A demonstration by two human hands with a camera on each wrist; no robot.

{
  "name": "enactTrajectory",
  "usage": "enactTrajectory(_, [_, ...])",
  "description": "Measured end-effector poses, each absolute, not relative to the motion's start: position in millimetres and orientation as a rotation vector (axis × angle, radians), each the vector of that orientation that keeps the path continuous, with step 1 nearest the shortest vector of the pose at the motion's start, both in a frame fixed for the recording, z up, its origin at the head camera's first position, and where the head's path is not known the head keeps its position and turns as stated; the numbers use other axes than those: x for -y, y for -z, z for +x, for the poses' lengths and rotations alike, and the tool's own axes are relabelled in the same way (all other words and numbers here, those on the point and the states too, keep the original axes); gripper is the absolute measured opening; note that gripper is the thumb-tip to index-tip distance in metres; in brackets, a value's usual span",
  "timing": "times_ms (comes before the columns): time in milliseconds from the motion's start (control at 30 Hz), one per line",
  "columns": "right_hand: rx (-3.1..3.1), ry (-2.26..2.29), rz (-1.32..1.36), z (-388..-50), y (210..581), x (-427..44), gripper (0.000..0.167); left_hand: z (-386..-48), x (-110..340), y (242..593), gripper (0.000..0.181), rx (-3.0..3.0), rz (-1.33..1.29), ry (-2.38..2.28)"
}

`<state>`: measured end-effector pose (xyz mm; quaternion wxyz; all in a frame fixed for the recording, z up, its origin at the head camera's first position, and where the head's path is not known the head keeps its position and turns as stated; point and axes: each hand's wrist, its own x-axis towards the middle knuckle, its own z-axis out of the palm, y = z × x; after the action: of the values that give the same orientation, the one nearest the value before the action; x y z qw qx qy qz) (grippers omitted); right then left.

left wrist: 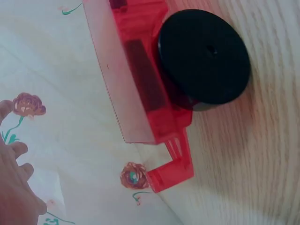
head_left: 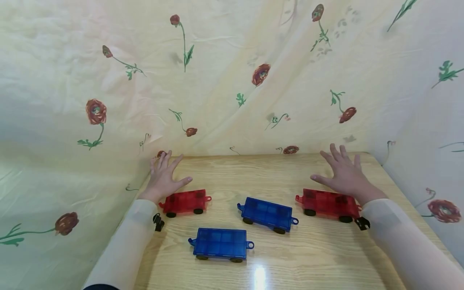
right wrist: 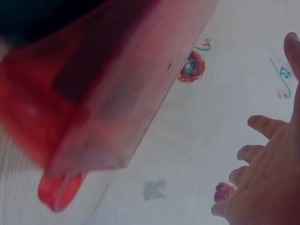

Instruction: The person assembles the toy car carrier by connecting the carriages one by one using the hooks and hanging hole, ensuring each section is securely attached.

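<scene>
Both hands are spread with fingers apart and hold nothing. My left hand [head_left: 164,179] hovers behind a translucent red toy wagon [head_left: 185,202] with black wheels, a hook at its left end and a ring at its right. At the right, my right hand [head_left: 344,173] is just behind a second red wagon [head_left: 326,203] of the same kind. Between them stands a blue wagon [head_left: 267,213], slightly angled. Another blue wagon [head_left: 221,243] sits nearer the front. The wagons are apart from one another. Close up in the left wrist view, a wheel [left wrist: 204,58] and the hook show.
A light wood table [head_left: 282,266] carries the wagons. Cream cloth with a red flower print [head_left: 217,80] hangs behind it and at both sides. Small black wrist cameras sit at each wrist, the right one [head_left: 362,223] close to the right red wagon's ring.
</scene>
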<state>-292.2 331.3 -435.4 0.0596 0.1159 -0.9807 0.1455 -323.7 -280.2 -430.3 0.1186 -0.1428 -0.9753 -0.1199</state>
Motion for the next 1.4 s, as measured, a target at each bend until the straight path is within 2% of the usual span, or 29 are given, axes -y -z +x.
enactTrajectory(400, [2.950, -0.517, 0.432, -284.4, 435.2, -306.5, 0.106, -313.6, 280.7, 434.9, 0.100, 2.856, -0.445, 0.413])
enactTrajectory(667, [2.912, -0.573, 0.491, -277.9, 433.9, -284.2, 0.103, -306.2, 281.0, 442.5, 0.096, 2.864, -0.442, 0.468])
enactTrajectory(1100, [2.916, -0.671, 0.561, -266.6, 440.8, -244.6, 0.105, -293.1, 280.2, 452.9, 0.096, 2.927, -0.469, 0.599])
enactTrajectory(1400, [2.889, -0.740, 0.622, -258.6, 446.9, -215.9, 0.099, -284.4, 278.3, 460.7, 0.094, 2.971, -0.458, 0.708])
